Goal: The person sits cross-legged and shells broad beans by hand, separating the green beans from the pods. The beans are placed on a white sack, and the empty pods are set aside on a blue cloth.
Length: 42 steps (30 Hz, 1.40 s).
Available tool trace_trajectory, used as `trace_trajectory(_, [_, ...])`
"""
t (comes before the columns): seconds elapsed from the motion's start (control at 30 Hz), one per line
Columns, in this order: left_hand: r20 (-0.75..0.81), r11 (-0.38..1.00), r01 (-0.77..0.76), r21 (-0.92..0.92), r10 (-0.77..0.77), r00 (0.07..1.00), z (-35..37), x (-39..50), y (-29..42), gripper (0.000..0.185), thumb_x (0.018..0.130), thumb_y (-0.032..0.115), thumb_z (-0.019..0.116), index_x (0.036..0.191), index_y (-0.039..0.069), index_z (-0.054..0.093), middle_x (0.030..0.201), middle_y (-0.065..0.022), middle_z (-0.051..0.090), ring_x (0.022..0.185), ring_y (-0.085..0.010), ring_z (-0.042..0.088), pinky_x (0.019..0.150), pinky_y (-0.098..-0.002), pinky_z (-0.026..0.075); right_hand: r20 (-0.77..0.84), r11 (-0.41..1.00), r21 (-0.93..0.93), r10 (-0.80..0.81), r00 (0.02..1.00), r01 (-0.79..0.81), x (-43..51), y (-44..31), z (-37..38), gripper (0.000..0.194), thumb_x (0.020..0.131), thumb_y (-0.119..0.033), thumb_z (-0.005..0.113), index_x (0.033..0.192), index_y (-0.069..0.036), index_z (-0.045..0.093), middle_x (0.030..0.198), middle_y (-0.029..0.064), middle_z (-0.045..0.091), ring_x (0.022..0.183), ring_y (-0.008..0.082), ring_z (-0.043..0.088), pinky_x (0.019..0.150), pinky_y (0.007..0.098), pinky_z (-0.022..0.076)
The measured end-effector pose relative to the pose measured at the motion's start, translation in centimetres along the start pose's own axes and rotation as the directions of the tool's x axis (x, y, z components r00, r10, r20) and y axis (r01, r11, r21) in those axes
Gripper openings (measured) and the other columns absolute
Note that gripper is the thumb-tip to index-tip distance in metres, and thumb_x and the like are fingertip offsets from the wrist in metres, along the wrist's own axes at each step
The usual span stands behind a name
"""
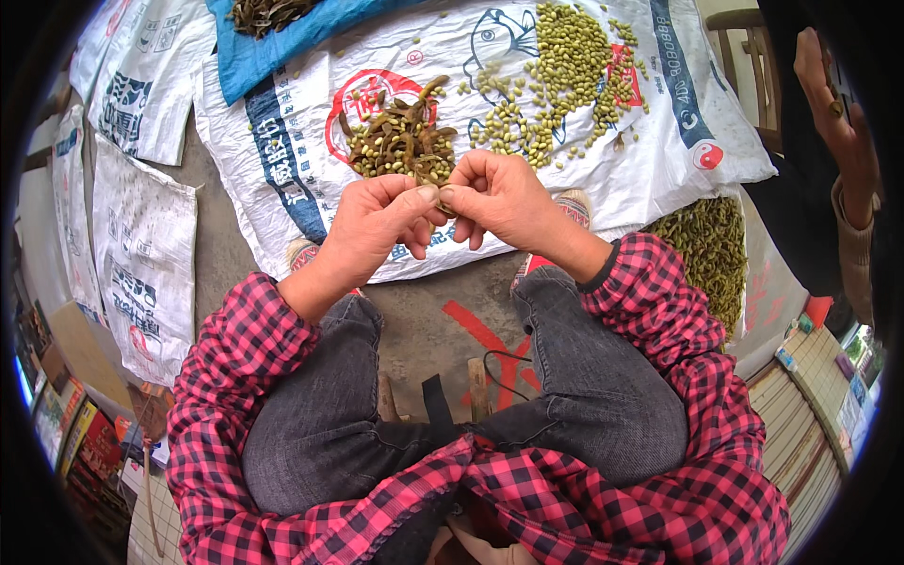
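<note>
My left hand (378, 215) and my right hand (501, 201) meet at the fingertips over the near side of a white woven plastic sack (678, 173) laid flat. Pinched between both thumbs and index fingers is a small bean pod (445, 207), mostly hidden by the fingers. Just beyond my hands lies a heap of brown bean pods (409, 138) mixed with shelled beans. Farther right, pale green shelled beans (572, 49) spread over the sack, dense at the top and looser toward me.
A blue woven sheet (311, 42) carries dark dry husks (268, 13). More white sacks (145, 233) lie at left. Green pods (713, 261) are piled by my right arm. Another person's hand (826, 106) shows at right near a wooden chair (752, 56).
</note>
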<state>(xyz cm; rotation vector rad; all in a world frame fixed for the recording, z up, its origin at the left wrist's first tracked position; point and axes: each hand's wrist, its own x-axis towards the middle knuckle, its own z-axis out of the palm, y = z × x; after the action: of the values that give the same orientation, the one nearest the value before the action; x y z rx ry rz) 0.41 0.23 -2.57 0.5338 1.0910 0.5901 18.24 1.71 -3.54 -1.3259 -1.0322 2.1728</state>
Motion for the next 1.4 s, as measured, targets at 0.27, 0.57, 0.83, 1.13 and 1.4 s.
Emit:
trace_trajectory(0.27, [0.001,0.989,-0.011,0.147,0.011,1.000,-0.5,0.4,0.0,0.025,0.085,0.022,0.058,0.078,-0.001,0.059,0.065,-0.0042,0.057,0.054,-0.0071,0.053,0.044,-0.0198,0.045,-0.038,0.993,0.092,-0.067,0.997,0.071,0.2,0.3,0.1,0.011,0.084,-0.007,0.057,0.085,0.003,0.052,0.070,0.0073,0.058,0.057,0.0117,0.060,0.045,0.0223,0.0500])
trace_trajectory(0.57, [0.039,0.993,0.089,-0.072,-0.086,0.996,-0.9,0.5,0.5,0.023,0.087,0.019,0.049,0.082,-0.002,0.058,0.070,-0.0074,0.059,0.056,-0.0103,0.055,0.050,-0.0226,0.048,-0.006,0.978,0.209,0.015,1.000,-0.014,0.3,0.0,-0.7,0.015,0.083,-0.008,0.058,0.092,0.004,0.055,0.073,0.0100,0.061,0.060,0.0144,0.061,0.054,0.0242,0.0525])
trace_trajectory(0.83, [0.027,0.987,0.109,-0.119,-0.106,0.994,-1.4,0.7,0.3,0.025,0.088,0.017,0.047,0.095,-0.004,0.057,0.074,-0.0097,0.062,0.056,-0.0104,0.055,0.049,-0.0225,0.047,0.079,0.985,0.174,-0.007,0.997,-0.007,0.3,0.0,-0.7,0.020,0.078,-0.006,0.058,0.094,0.006,0.055,0.083,0.0112,0.061,0.067,0.0138,0.060,0.059,0.0249,0.0514])
trace_trajectory(1.13, [-0.030,0.951,-0.217,0.218,0.229,0.973,-0.3,-0.1,0.0,0.018,0.086,0.014,0.055,0.096,0.000,0.063,0.069,-0.0030,0.059,0.055,-0.0046,0.051,0.047,-0.0173,0.042,0.077,0.995,0.080,-0.064,0.995,0.058,0.7,0.5,0.1,0.025,0.079,-0.017,0.066,0.093,0.001,0.055,0.083,0.0063,0.061,0.069,0.0093,0.058,0.057,0.0215,0.0485])
trace_trajectory(1.4, [0.135,0.556,-0.600,0.576,0.659,0.740,-1.0,0.5,-0.6,0.012,0.082,0.005,0.059,0.091,-0.001,0.063,0.073,-0.0052,0.059,0.063,-0.0082,0.055,0.054,-0.0201,0.044,0.088,0.980,0.060,-0.192,0.977,0.188,1.0,1.7,-0.2,0.019,0.080,-0.013,0.061,0.092,0.001,0.058,0.080,0.0070,0.062,0.071,0.0101,0.058,0.059,0.0237,0.0468])
